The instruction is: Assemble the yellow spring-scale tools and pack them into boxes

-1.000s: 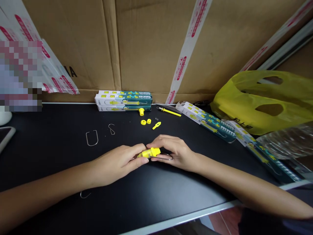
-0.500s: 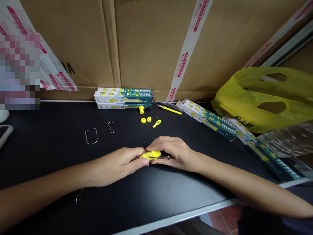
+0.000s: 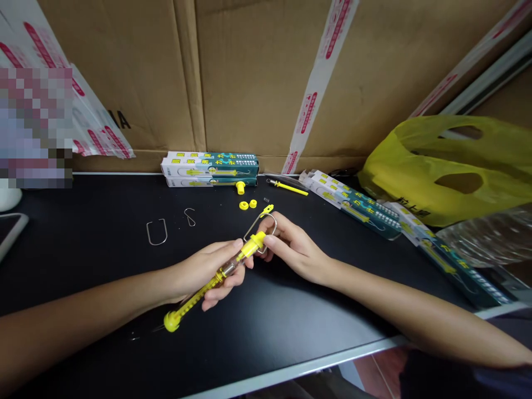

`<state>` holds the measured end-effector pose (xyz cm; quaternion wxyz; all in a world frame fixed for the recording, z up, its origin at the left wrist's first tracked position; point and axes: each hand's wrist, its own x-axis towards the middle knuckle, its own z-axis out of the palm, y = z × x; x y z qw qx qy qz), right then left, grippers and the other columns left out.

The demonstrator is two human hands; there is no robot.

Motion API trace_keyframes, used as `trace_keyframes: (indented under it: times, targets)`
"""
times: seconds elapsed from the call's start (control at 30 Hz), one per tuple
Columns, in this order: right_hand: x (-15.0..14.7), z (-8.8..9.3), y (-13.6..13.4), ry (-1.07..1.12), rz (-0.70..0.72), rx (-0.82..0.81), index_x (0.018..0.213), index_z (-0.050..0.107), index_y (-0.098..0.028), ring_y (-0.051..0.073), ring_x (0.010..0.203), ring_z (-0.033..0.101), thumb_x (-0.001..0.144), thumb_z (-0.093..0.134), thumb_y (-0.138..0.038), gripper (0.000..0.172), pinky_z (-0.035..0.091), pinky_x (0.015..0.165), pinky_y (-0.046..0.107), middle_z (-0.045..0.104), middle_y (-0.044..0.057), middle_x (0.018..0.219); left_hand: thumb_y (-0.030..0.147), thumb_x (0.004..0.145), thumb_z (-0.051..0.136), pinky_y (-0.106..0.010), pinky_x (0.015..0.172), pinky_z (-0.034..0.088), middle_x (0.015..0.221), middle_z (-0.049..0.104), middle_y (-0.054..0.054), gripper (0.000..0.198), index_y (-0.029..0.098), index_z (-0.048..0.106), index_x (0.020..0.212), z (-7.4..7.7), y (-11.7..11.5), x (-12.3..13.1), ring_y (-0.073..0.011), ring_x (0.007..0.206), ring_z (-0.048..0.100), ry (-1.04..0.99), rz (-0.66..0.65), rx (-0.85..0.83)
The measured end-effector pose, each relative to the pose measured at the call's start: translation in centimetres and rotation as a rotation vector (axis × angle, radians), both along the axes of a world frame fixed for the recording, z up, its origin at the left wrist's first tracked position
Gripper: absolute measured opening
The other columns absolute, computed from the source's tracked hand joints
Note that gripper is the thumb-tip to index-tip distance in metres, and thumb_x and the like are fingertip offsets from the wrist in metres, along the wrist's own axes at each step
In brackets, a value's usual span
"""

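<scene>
My left hand [image 3: 220, 271] is closed round a clear tube with yellow ends, a spring scale [image 3: 228, 268]. The scale slants, its round yellow end low at the left with a thin wire beyond it. At its upper end, my right hand [image 3: 286, 241] pinches the yellow cap and a bent metal wire loop [image 3: 272, 217]. Just behind the loop lies a flat yellow piece [image 3: 268, 209]. Two yellow rings [image 3: 244, 205], a small spring [image 3: 266, 199], a yellow cap [image 3: 240, 188] and a yellow rod [image 3: 291, 188] lie farther back.
Stacked printed boxes [image 3: 211, 169] stand at the back; more boxes [image 3: 353, 205] lie at the right beside a yellow bag [image 3: 415, 166] and clear plastic bottle [image 3: 486, 235]. A U-shaped wire [image 3: 157, 244] and bent hook [image 3: 190, 218] are on the left.
The spring scale has turned in my hands, so its long tube and wire loop now show. My right hand has shifted its hold at the capped end.
</scene>
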<state>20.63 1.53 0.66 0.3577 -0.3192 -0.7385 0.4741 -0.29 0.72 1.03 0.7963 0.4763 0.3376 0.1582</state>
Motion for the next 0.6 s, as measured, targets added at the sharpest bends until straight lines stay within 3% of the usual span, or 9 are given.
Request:
trace_keyframes:
  times: [0.17,0.33,0.6]
  targets:
    - [-0.4,0.1,-0.4,-0.096,-0.184,0.022,0.073,0.047,-0.018,0.008,0.051,0.050,0.091,0.055,-0.038,0.027,0.042,0.049,0.019,0.054,-0.003,0.061,0.054,0.094,0.036,-0.008,0.024,0.026,0.053,0.042,0.009,0.038,0.019,0.049,0.090,0.0,-0.1,0.2,0.0001,0.029,0.024,-0.021,0.036,-0.061]
    - [-0.9,-0.2,-1.0,-0.127,-0.174,0.013,0.071,0.056,-0.016,0.007,0.050,0.051,0.092,0.054,-0.035,0.028,0.042,0.053,0.020,0.059,-0.002,0.058,0.051,0.093,0.042,-0.008,0.024,0.026,0.055,0.041,0.010,0.031,0.021,0.046,0.088,0.0,-0.5,0.6,0.0006,0.029,0.023,0.005,0.097,0.030]
    - [-1.5,-0.6,-1.2,-0.094,-0.169,0.075,0.071,0.054,-0.016,0.008,0.051,0.054,0.094,0.051,-0.032,0.027,0.043,0.054,0.020,0.059,-0.002,0.059,0.050,0.094,0.039,-0.008,0.023,0.024,0.055,0.040,0.011,0.030,0.021,0.045,0.088,-0.2,-0.4,0.7,0.0004,0.029,0.022,0.032,0.140,0.063]
